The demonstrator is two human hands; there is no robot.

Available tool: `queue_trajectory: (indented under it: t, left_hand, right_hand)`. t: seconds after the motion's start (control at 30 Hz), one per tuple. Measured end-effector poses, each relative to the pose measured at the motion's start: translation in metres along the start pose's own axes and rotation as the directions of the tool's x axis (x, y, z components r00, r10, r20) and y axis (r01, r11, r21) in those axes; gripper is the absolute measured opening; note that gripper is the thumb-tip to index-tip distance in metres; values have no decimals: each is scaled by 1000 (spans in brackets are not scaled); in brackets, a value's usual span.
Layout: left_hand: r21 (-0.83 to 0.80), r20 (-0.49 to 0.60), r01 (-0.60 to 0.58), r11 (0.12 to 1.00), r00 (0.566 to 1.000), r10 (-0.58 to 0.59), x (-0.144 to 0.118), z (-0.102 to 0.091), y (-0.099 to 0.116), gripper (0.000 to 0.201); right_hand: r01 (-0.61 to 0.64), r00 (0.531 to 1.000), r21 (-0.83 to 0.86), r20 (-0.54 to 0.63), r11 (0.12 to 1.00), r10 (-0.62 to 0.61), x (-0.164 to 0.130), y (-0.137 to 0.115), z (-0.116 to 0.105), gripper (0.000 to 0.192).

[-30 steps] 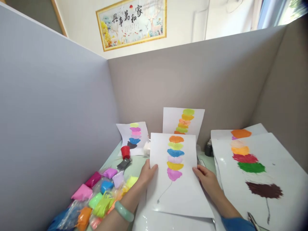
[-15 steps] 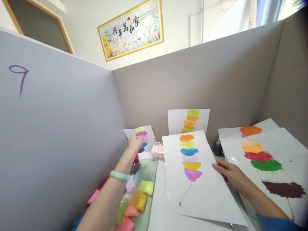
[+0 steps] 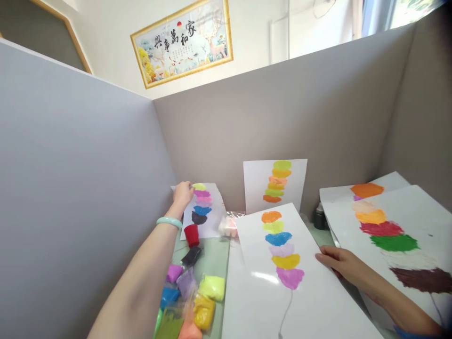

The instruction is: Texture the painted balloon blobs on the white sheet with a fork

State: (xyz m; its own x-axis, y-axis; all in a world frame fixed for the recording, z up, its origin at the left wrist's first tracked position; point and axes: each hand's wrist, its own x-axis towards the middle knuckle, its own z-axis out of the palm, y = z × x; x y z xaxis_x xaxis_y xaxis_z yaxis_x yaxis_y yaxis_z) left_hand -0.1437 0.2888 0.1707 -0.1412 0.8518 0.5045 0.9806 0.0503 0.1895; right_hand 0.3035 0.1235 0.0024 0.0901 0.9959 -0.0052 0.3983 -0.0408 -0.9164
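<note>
My left hand (image 3: 183,193) reaches to the upper left edge of a paper sheet (image 3: 216,207) that leans at the back left, with its fingers closed on that edge. Stacked yellow-green, purple, pink, blue and black patches of colour mark this sheet. In my right hand (image 3: 337,263) is the right edge of a large white sheet (image 3: 254,301), thumb on top and other fingers hidden beneath. It bears a column of orange, yellow-green, blue, lilac, yellow and purple patches above a thin drawn line.
Another painted sheet (image 3: 256,183) leans on the back partition (image 3: 229,127). Larger painted sheets (image 3: 432,226) lie at the right beside a dark bottle (image 3: 319,219). Left of centre are a red cup (image 3: 191,234) and several bags of coloured clay (image 3: 205,310). A grey partition (image 3: 70,155) bounds the left.
My left hand has moved left from the colour patches to the sheet's upper edge. The large sheet in my right hand has come lower and nearer, uncovering more of the sheet behind it.
</note>
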Motion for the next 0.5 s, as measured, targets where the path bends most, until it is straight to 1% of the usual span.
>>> queue_trajectory:
  t: [0.07, 0.13, 0.2, 0.27, 0.33, 0.37, 0.4, 0.43, 0.47, 0.5]
  left_hand:
    - [-3, -111, -14, 1000, 994, 14, 2, -23, 2, 24]
    - [-5, -240, -25, 1000, 970, 23, -1, -50, 6, 23]
    - [-14, -356, -49, 999, 933, 41, -11, -77, 13, 21]
    - [-35, -479, -103, 994, 875, 74, -32, -101, 21, 20]
    - [-45, -558, -187, 981, 819, 130, -66, -119, 32, 20]
    - [-44, -574, -234, 971, 802, 168, -88, -124, 37, 20]
    - [-34, -566, -286, 958, 795, 217, -113, -126, 43, 20]
    - [-18, -526, -353, 935, 799, 292, -140, -126, 48, 19]
    - [-1, -463, -430, 903, 800, 381, -168, -123, 53, 18]
    - [23, -407, -498, 867, 787, 463, -197, -118, 57, 18]
  right_hand:
    - [-9, 999, -25, 35, 1000, 10, 4, 3, -1, 38]
    - [-5, 999, -43, 39, 999, 7, 8, 6, -3, 35]
    - [18, 1000, -51, -5, 999, -18, 12, 8, -8, 33]
    - [46, 992, -63, -113, 997, -53, 16, 7, -16, 31]
    - [57, 969, -95, -233, 994, -78, 18, 2, -26, 26]
    - [52, 957, -114, -277, 992, -82, 17, -1, -31, 24]
    - [50, 950, -133, -299, 990, -88, 15, -5, -35, 25]
    - [40, 952, -159, -295, 986, -86, 13, -9, -38, 26]
    - [29, 950, -185, -302, 982, -85, 10, -14, -40, 28]
    - [19, 952, -200, -296, 980, -78, 7, -19, -41, 30]
